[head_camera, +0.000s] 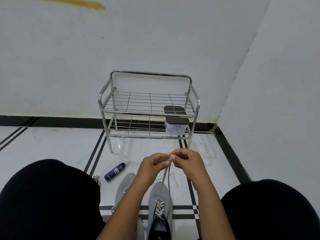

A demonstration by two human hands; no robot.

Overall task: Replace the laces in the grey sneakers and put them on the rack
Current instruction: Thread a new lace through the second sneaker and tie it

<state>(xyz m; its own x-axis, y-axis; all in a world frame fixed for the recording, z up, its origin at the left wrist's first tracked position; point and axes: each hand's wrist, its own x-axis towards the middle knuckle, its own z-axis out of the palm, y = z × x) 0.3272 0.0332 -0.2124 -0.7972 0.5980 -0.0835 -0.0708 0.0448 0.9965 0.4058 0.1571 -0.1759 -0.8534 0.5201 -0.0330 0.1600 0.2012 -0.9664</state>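
Grey sneakers [160, 203] sit side by side on the white tiled floor [52, 146] between the person's knees, toes pointing toward the rack [149, 104]. One sneaker, the one nearer the right knee, shows a pale lace [165, 177] crossed through several rows of eyelets, and both ends rise from it to the hands. The left hand [154, 163] and right hand [186, 159] meet above the toes, fingers curled and pinching the lace ends together, seemingly evening them out or starting a knot.

That shoe looks close to finished, apart from tying. The other sneaker [124, 186] is half hidden under the left forearm; a loose lace trails beside it, and whether it is threaded cannot be told. Neither shoe is on the rack yet.

A dark spray can [114, 172] lies on the floor near the left knee, clear of the path. The rack stands against the wall, its top shelf bare wire, and a lidded container [176, 126] occupies one end of the lower shelf.
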